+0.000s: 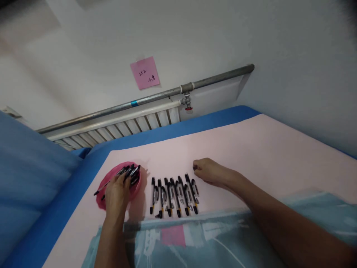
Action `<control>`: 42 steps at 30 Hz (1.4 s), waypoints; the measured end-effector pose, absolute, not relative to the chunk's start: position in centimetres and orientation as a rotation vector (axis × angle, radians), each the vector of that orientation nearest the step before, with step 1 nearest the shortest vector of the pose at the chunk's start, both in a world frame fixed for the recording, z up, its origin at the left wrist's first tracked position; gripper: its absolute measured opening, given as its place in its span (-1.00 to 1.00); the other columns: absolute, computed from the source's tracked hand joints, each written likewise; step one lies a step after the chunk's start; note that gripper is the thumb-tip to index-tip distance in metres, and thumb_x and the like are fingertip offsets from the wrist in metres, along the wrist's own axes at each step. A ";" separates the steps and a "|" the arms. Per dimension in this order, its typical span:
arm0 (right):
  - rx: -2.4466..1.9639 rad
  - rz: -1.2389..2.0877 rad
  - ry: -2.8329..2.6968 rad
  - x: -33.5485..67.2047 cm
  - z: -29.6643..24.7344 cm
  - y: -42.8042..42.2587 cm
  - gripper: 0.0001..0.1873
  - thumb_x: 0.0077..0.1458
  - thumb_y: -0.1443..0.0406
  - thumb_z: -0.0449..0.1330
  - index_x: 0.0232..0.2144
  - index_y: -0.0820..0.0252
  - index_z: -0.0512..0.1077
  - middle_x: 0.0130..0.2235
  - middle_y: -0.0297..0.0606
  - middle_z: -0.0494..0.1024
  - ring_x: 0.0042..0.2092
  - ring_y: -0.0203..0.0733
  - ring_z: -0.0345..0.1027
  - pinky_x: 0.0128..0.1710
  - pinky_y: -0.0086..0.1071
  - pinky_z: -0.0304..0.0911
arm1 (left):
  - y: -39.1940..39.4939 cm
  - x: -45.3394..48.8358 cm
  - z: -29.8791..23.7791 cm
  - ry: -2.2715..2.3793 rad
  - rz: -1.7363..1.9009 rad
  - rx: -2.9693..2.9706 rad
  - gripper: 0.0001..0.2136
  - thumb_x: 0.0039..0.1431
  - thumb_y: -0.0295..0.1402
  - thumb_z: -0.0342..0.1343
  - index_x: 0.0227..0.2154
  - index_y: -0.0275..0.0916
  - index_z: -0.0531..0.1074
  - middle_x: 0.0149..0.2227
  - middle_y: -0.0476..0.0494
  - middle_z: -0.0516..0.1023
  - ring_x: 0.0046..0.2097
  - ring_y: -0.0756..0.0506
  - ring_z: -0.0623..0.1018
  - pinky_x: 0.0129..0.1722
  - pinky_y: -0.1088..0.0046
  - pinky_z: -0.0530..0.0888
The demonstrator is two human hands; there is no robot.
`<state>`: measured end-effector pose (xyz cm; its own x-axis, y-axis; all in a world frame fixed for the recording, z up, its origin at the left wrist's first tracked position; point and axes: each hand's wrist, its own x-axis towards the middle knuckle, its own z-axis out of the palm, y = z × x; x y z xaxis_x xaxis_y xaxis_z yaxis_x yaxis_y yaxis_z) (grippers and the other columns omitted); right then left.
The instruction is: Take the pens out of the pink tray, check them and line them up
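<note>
My left hand (118, 191) reaches into a pink round basket (100, 203), its fingers curled around black pens (135, 171) there; the fingertips are partly hidden among them. To the right, several pens (177, 201) lie side by side in an upright row on the pink surface. They have black upper ends, clear barrels and black lower ends with a bit of yellow. Shorter clear-and-black pieces (196, 188) and small silvery cone-shaped tips (191, 207) lie between them. Just above the row's right end, my right hand (208, 171) is closed; what it holds, if anything, is hidden.
The pink sheet (251, 149) covers a table with a blue cloth (156, 134). Behind it are a white radiator (139, 124), a metal pipe (223, 77) and a valve with a red handle (189, 109). A pink note (145, 73) is on the wall. Blue fabric (25, 178) hangs at left.
</note>
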<state>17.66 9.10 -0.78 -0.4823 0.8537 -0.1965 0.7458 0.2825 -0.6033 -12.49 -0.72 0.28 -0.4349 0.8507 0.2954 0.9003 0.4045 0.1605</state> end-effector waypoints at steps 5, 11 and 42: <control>-1.309 1.080 -2.187 16.1 0.6 8.0 -0.86 -0.08 0.38 0.04 -0.47 0.27 0.40 -0.49 -0.26 0.44 -0.46 -0.31 0.28 -0.51 -0.50 0.09 | -1.3 -7.9 1.5 -2.452 -0.893 -1.712 -0.66 0.13 -0.23 -0.12 -0.12 -0.24 0.40 -0.23 -0.17 0.51 -0.23 -0.14 0.47 -0.27 0.39 0.35; -0.875 1.722 -1.642 13.1 1.6 4.8 -0.80 -0.03 0.20 0.09 -0.39 0.21 0.35 -0.60 -0.43 0.31 -0.61 -0.44 0.12 -0.65 -0.55 0.00 | -1.8 -1.2 0.4 -2.430 -1.409 -2.381 -0.70 0.09 -0.20 -0.05 -0.16 -0.19 0.40 -0.33 -0.05 0.50 -0.27 -0.06 0.44 -0.29 0.50 0.32; -0.869 1.937 -1.137 13.0 0.3 5.7 -0.82 -0.22 0.31 0.22 -0.49 0.26 0.32 -0.63 -0.49 0.19 -0.66 -0.52 -0.06 -0.71 -0.56 -0.19 | -2.0 0.4 -0.4 -3.136 -2.517 -2.047 -0.73 0.06 -0.10 -0.03 -0.33 -0.22 0.28 -0.65 0.15 0.14 -0.71 0.18 -0.06 -0.76 0.66 -0.13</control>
